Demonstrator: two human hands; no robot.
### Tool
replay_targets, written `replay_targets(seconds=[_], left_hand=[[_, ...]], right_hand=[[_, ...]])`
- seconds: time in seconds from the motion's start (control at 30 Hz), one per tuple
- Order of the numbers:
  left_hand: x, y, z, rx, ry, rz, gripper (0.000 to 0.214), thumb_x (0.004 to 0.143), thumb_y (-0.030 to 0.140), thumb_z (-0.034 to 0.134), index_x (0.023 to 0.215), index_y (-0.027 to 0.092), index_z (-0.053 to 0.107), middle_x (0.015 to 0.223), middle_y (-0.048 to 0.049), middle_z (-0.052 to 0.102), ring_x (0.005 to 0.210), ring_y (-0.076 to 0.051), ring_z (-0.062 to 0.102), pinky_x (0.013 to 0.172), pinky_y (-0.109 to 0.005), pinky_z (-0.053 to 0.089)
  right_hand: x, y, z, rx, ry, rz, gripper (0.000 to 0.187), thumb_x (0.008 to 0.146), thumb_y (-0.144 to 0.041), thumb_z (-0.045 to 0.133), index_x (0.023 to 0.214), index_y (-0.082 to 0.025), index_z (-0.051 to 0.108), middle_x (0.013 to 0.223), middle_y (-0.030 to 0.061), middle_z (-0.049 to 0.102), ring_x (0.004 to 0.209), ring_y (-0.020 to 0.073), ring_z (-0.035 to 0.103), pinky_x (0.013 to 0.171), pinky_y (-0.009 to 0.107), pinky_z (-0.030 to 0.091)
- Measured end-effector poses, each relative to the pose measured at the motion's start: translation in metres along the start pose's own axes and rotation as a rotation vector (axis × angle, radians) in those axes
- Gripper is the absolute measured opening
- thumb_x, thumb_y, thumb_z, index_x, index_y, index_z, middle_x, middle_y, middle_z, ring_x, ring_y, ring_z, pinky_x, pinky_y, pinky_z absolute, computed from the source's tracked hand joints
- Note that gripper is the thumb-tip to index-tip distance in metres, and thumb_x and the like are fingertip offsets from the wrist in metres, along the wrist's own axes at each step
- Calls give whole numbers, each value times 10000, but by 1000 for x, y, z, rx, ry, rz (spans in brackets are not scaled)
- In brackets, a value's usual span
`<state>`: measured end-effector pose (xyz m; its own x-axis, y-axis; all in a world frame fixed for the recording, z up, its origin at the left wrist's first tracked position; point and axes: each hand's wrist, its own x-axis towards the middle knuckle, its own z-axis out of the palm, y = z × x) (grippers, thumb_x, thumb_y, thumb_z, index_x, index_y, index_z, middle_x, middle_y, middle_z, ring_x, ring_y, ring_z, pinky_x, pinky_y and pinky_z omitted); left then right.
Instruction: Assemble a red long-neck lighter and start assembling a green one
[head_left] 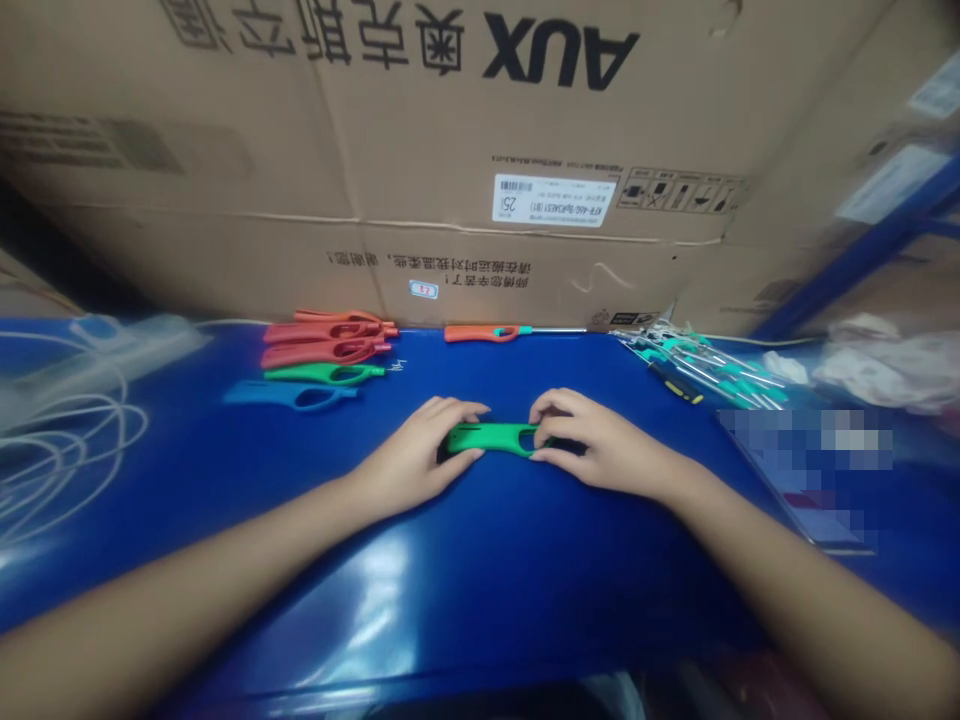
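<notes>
A green lighter handle [491, 438] lies crosswise just above the blue tabletop or on it; I cannot tell which. My left hand [416, 450] is closed round its left end, thumb below and fingers above. At the end with the oval loop, my right hand [596, 440] pinches it with bent fingers, which partly cover that tip. Beyond, an orange lighter [480, 333] with a long metal tube lies near the cardboard. Several loose handles are stacked to the left: red ones [326, 348], a green one [319, 373] and a blue one [292, 394].
Several metal lighter tubes [705, 360] with teal ends lie at the back right, beside a black-and-yellow tool [675, 384]. A pixelated flat object [802, 480] is at right. White tubing [112, 420] coils at left. A cardboard wall [420, 150] closes off the back of the blue table [480, 590].
</notes>
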<state>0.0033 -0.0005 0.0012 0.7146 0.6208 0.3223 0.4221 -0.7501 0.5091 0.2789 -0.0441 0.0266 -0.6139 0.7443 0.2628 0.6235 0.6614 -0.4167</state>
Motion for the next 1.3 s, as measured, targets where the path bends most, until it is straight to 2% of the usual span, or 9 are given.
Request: replay_targets(seconds=[0.23,0.43,0.57,0.63,0.77,0.83,1.1,1.23,1.3], left_hand=[[2,-1,0,-27,13,-18,342,923,320,641,1246,228,578,1278,-64,657,1147,-242,607,1009,-423,481],[1,-2,2,-23,22,-53,439,912,334,652,1325,235,540,1312,-74,641,1182,-252,599,1022,-430,482],[1,-1,2,-29,46,-101,450,887,349,671,1298,204,558,1232,-105,668,1111,-269,627,943,-435,525],[2,-1,2,-39,58,-113,421,886,332,668,1272,195,573,1173,-103,686,1086,-267,635,932,-437,527],[2,-2,2,-75,90,-115,419,891,300,671,1286,203,569,1128,-76,698,1071,-243,643,972,-442,508],[2,-3,2,-85,100,-121,425,883,314,691,1276,201,574,1111,-67,699,1051,-234,647,963,-435,513],[4,-1,1,-87,88,-86,417,900,352,678,1283,221,580,1172,-75,676,1102,-241,624,993,-447,502],[4,6,-3,-77,144,-22,303,937,356,616,1204,211,628,1188,-77,672,1123,-236,602,1007,-426,478],[2,11,-6,-43,116,19,291,930,362,615,1179,213,640,1158,-75,685,1112,-246,593,998,-430,467]], right_hand=[[2,-4,-2,99,23,29,73,933,-241,630,868,-209,624,1092,70,599,1037,187,588,918,339,483],[4,-4,-3,70,242,123,140,979,-270,536,869,-212,600,925,60,653,854,184,612,792,332,489],[3,2,-5,0,333,212,190,983,-266,506,823,-209,592,855,50,653,780,178,600,722,317,460],[2,3,-7,12,296,209,199,978,-278,520,808,-207,595,832,44,650,756,169,594,705,305,451],[-1,-1,-6,19,19,119,199,983,-297,526,836,-200,618,832,34,646,750,154,582,699,286,438],[-1,-4,-2,-22,-55,101,192,987,-296,517,852,-198,614,840,31,641,766,153,573,693,278,425],[0,-4,1,-143,-44,127,220,968,-348,561,799,-206,547,831,11,592,727,136,528,639,260,384],[0,-6,-3,-130,-13,147,170,937,-396,613,960,-232,574,1007,31,608,766,140,552,645,265,419],[0,-7,-3,-108,-9,137,197,927,-375,629,1067,-246,576,1104,47,616,837,155,586,687,274,453]])
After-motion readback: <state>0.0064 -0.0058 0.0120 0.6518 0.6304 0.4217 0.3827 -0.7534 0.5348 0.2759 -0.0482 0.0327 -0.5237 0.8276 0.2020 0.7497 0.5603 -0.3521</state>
